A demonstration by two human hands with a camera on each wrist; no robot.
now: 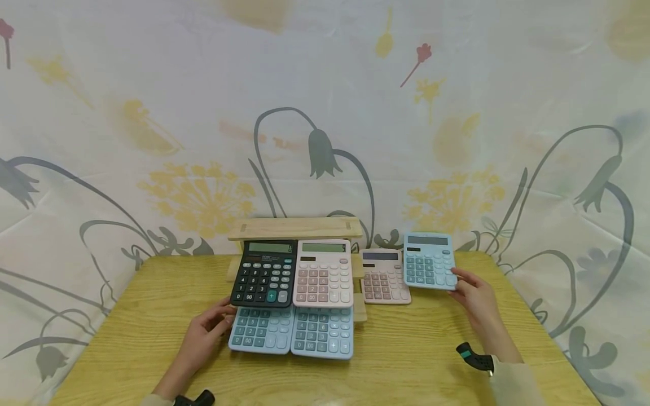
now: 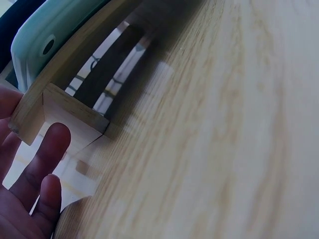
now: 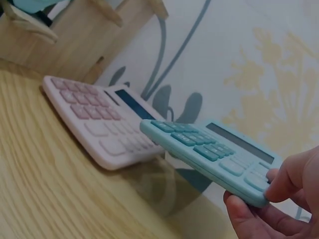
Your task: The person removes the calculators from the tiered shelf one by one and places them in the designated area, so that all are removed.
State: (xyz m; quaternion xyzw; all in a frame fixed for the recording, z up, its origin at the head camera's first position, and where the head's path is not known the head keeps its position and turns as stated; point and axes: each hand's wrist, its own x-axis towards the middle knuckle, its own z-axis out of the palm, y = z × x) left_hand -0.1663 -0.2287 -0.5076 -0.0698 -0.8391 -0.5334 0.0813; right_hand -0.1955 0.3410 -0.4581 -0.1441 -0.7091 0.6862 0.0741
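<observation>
My right hand point(image 1: 474, 301) pinches the lower right corner of a light blue calculator point(image 1: 429, 262). In the right wrist view this calculator point(image 3: 214, 159) tilts above the table, fingers on its near corner. A pink calculator point(image 1: 383, 276) leans just left of it. My left hand point(image 1: 203, 332) is at the left side of a wooden stand point(image 1: 294, 228); in the left wrist view its fingers point(image 2: 47, 149) are loosely bent by the wooden end. On the stand, a black calculator point(image 1: 264, 273) and a pink-white one point(image 1: 323, 274) sit above two light blue calculators point(image 1: 261, 332).
The stand is on a wood-grain table point(image 1: 406, 349). Behind it hangs a patterned cloth point(image 1: 325, 84) with flower prints. Black straps point(image 1: 474, 358) are on both wrists.
</observation>
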